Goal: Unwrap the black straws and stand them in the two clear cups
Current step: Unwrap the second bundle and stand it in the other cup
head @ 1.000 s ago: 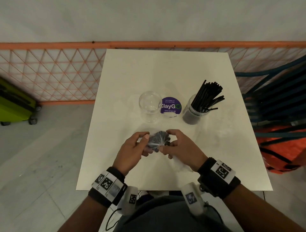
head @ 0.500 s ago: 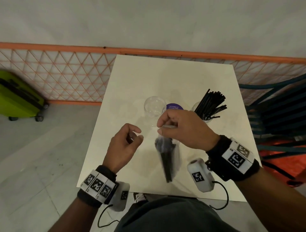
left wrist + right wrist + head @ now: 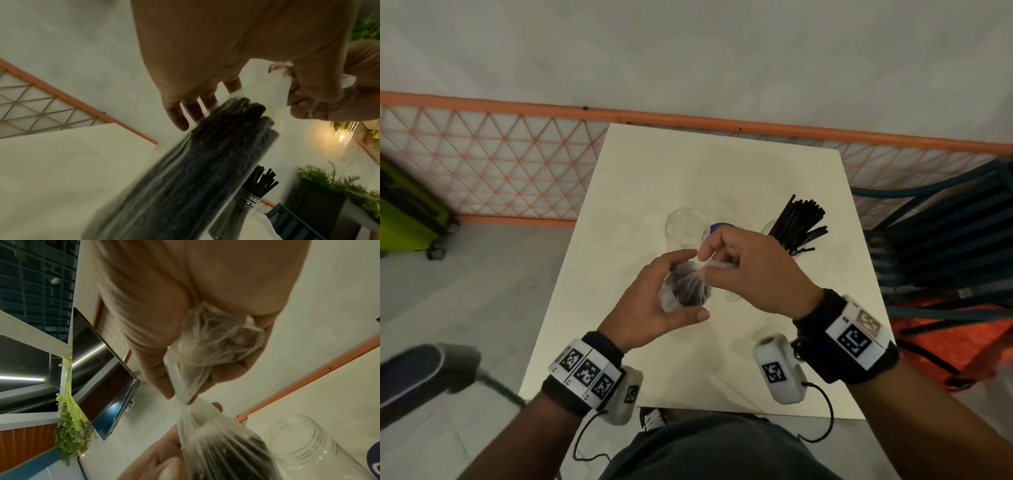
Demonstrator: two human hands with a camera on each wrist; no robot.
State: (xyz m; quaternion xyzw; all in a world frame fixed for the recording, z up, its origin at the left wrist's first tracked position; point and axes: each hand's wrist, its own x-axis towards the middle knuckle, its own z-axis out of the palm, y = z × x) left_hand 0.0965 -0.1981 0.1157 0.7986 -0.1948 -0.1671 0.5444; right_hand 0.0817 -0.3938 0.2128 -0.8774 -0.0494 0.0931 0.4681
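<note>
A clear plastic bag of black straws (image 3: 685, 291) hangs upright over the white table (image 3: 640, 164). My right hand (image 3: 705, 265) pinches its twisted neck (image 3: 185, 395), with the loose bag top bunched in the palm. My left hand (image 3: 697, 284) is cupped round the bundle just below, fingers (image 3: 176, 116) behind it and thumb in front. The bag (image 3: 195, 170) is blurred in the left wrist view. Just behind the hands stands an empty clear cup (image 3: 686, 228), also seen in the right wrist view (image 3: 308, 443). A second cup (image 3: 770, 229) to the right holds several unwrapped black straws (image 3: 799, 222).
A purple disc (image 3: 719, 225) peeks out between the cups, mostly hidden by my right hand. An orange mesh fence (image 3: 500, 164) runs behind the table. A green suitcase (image 3: 407, 212) stands on the floor at left, blue slatted chairs (image 3: 945, 240) at right.
Half a second ago my right hand held the bag dangling alone and my left hand was apart from it. Now my left hand has closed in round the bundle.
</note>
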